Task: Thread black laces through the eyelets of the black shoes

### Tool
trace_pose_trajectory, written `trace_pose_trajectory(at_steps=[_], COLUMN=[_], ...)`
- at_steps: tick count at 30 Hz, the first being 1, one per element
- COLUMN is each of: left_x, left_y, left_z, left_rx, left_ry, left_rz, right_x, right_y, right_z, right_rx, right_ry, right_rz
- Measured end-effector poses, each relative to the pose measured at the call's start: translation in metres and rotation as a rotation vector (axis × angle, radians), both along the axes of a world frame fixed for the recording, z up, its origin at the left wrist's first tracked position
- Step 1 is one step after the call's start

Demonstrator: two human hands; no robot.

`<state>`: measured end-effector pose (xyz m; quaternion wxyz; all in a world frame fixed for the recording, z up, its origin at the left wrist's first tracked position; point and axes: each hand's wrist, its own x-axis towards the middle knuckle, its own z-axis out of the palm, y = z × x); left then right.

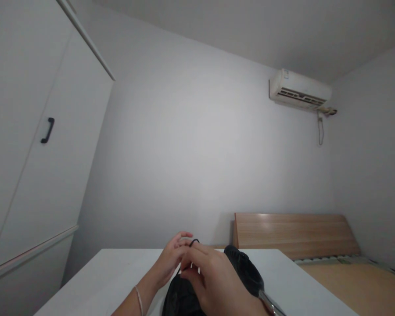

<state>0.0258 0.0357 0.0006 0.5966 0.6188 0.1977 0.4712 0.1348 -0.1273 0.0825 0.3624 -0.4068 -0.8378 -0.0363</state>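
Both my hands meet low in the middle of the view, over a white table (112, 281). My left hand (169, 261) has its fingers pinched on a thin black cord (194, 241) that loops up between the hands. My right hand (213, 276) is curled closed in front, fingers pressed on the same cord. Under and behind the hands lies a black rounded object (245, 267) with a silver metal part (271, 305) at the lower right; I cannot make out what it is. A thin bracelet circles my left wrist.
A white wardrobe (36, 153) with a black handle (48, 130) stands at the left. A wooden bed frame (296, 235) lies behind the table at the right. An air conditioner (299, 90) hangs high on the far wall.
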Motion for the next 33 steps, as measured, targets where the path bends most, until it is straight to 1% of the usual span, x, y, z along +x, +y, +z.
trace_pose_trajectory(at_steps=[2, 3, 5, 7, 11, 13, 14, 16, 18, 22, 25, 28, 31, 33], left_x=[-0.007, -0.011, -0.017, -0.02, -0.022, -0.024, -0.024, -0.025, -0.022, -0.009, -0.003, -0.004, -0.005, -0.007], left_y=[-0.009, -0.012, -0.014, -0.014, -0.02, -0.028, -0.032, -0.039, -0.044, -0.051, -0.054, -0.053, -0.05, -0.047], left_z=[0.01, 0.012, 0.01, -0.002, -0.037, -0.052, -0.058, -0.065, -0.067, -0.066, -0.062, -0.059, -0.062, -0.064], left_rx=[0.046, 0.065, 0.09, 0.105, 0.125, 0.13, 0.156, 0.228, 0.272, 0.218, 0.236, 0.282, 0.308, 0.306], left_ry=[0.041, 0.077, 0.172, 0.271, 0.379, 0.384, 0.387, 0.409, 0.44, 0.444, 0.433, 0.416, 0.416, 0.42], left_rz=[-0.01, -0.009, 0.014, 0.06, 0.147, 0.116, 0.087, 0.042, 0.056, 0.14, 0.14, 0.103, 0.083, 0.093], right_x=[0.005, 0.008, 0.014, 0.018, 0.021, 0.02, 0.019, 0.014, 0.007, -0.013, -0.024, -0.027, -0.025, -0.02], right_y=[0.002, 0.003, 0.005, 0.006, 0.006, 0.009, 0.011, 0.018, 0.026, 0.034, 0.026, 0.011, 0.001, 0.0], right_z=[0.004, 0.008, 0.018, 0.033, 0.07, 0.086, 0.093, 0.102, 0.107, 0.11, 0.112, 0.111, 0.107, 0.105], right_rx=[0.058, 0.081, 0.133, 0.182, 0.232, 0.254, 0.261, 0.263, 0.25, 0.226, 0.245, 0.322, 0.409, 0.434], right_ry=[0.126, 0.184, 0.287, 0.392, 0.56, 0.607, 0.626, 0.653, 0.667, 0.646, 0.62, 0.648, 0.669, 0.664], right_rz=[-0.015, -0.025, -0.041, -0.035, -0.004, 0.024, 0.04, 0.071, 0.102, 0.176, 0.233, 0.285, 0.267, 0.241])
